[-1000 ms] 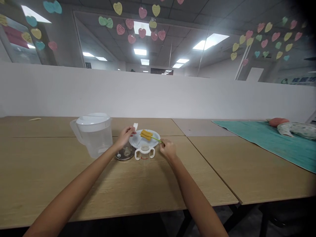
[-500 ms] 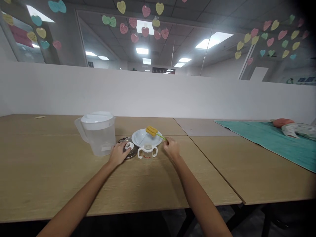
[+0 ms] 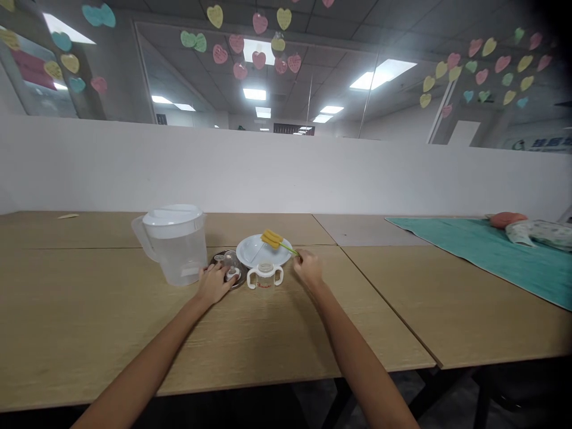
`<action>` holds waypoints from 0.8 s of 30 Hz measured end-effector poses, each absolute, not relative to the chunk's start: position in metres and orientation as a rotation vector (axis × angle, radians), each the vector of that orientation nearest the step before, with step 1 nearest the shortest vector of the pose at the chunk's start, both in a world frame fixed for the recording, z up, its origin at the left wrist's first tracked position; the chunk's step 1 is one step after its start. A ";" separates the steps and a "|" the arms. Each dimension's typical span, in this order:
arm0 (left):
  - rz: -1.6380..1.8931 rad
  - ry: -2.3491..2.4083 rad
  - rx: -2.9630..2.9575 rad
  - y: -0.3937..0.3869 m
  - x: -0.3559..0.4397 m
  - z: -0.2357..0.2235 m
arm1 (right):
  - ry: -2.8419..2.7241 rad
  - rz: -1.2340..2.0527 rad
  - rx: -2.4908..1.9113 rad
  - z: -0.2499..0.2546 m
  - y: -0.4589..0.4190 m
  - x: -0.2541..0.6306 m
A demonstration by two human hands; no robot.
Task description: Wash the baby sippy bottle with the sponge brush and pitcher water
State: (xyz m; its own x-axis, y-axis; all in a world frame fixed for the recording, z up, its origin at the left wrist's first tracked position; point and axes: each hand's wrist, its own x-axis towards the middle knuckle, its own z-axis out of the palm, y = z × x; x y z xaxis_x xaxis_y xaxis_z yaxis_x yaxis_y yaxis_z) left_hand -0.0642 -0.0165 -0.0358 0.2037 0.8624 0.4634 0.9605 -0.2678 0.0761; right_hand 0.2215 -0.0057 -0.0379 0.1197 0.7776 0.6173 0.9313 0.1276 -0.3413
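My right hand [image 3: 308,267] is closed round the green handle of a sponge bottle brush [image 3: 272,239]. The brush's yellow head hangs over a white bowl [image 3: 245,250]. My left hand [image 3: 214,285] reaches over a round metal tray [image 3: 242,280], its fingertips closed on a small white bottle collar [image 3: 233,273]. A clear dome-shaped cover [image 3: 230,258] lies on the tray behind that collar. In front of the bowl, between my hands, stands a clear baby bottle [image 3: 265,280] with two white handles and red print. My left fingers hide part of the tray.
A clear plastic pitcher [image 3: 181,250] with a white lid stands just left of the tray. On the right, a green cloth [image 3: 451,247] holds an orange item and patterned fabric. A white wall [image 3: 286,173] rises behind the wooden table [image 3: 179,345].
My left hand has lowered the white collar toward the tray, and the clear dome behind it shows more. The brush stays over the bowl in my right hand. The view has shifted slightly.
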 end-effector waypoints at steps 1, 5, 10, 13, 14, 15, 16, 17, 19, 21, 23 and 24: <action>-0.653 -1.731 -2.241 -0.017 -0.064 -0.035 | -1.680 -0.265 -1.679 -0.038 -0.006 0.221; -1.049 -1.593 -2.290 -0.029 -0.053 -0.024 | -1.645 -0.257 -1.650 -0.035 -0.007 0.222; -1.322 -1.278 -2.654 -0.049 -0.010 -0.020 | -1.572 -0.226 -1.585 -0.031 -0.009 0.224; -1.407 -1.294 -2.744 -0.054 0.008 -0.026 | -1.578 -0.215 -1.587 -0.031 -0.010 0.223; -1.461 -1.331 -2.743 -0.054 0.011 -0.028 | -1.581 -0.213 -1.596 -0.030 -0.010 0.223; -1.514 -1.372 -2.742 -0.053 0.012 -0.030 | -1.586 -0.212 -1.601 -0.030 -0.010 0.222; -1.559 -1.416 -2.746 -0.053 0.013 -0.032 | -1.590 -0.212 -1.604 -0.030 -0.011 0.222; -1.597 -1.460 -2.759 -0.052 0.013 -0.033 | -1.594 -0.212 -1.606 -0.030 -0.011 0.222; -1.654 -1.536 -2.802 -0.051 0.012 -0.036 | -1.603 -0.207 -1.613 -0.029 -0.013 0.221; -1.714 -1.570 -2.839 -0.051 0.013 -0.038 | -1.609 -0.193 -1.625 -0.027 -0.014 0.220; -1.762 -1.563 -2.867 -0.052 0.014 -0.041 | -1.597 -0.180 -1.625 -0.025 -0.016 0.219; -1.773 -1.559 -2.873 -0.053 0.015 -0.041 | -1.582 -0.177 -1.618 -0.024 -0.016 0.219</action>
State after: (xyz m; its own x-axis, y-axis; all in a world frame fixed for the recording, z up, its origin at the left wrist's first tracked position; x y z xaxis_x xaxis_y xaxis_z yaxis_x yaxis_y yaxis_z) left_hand 0.0146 -0.0530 -0.0412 0.2592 0.8553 0.4486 0.3353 -0.5153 0.7887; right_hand 0.2187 -0.0164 -0.0240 0.1914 0.7571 0.6246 0.8763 0.1548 -0.4562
